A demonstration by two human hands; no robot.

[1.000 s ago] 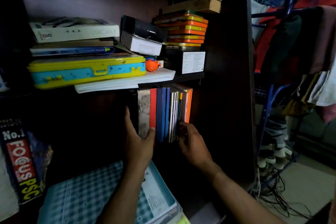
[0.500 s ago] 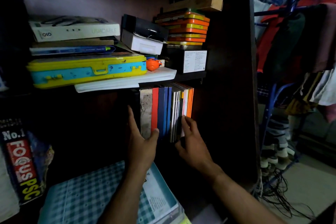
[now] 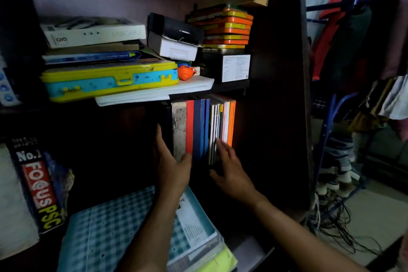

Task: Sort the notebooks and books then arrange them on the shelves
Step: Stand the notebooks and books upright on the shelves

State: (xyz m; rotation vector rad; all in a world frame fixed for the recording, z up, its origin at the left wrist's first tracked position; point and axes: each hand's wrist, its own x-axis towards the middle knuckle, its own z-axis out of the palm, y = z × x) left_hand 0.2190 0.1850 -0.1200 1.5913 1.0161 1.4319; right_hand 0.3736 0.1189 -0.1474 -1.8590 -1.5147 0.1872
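Observation:
A row of upright notebooks [image 3: 202,126] stands on the dark middle shelf: a mottled grey one, a red one, blue ones, several thin white ones and orange ones at the right. My left hand [image 3: 171,164] lies flat against the left end of the row, thumb on the red spine's foot. My right hand [image 3: 229,171] reaches to the front of the thin white and orange notebooks with straight fingers touching their lower edges. Both hands hold nothing.
The upper shelf [image 3: 229,86] carries a yellow-blue case [image 3: 110,80], white boxes, a stack of orange tins [image 3: 227,28] and papers. Below lie a checked folder [image 3: 114,227] and a "Focus PSC" book [image 3: 37,183]. Clothes hang on a blue rack [image 3: 326,139] at right.
My right hand has uncurled and risen from the shelf floor to the lower edges of the thin notebooks. My left hand stays pressed against the row's left end.

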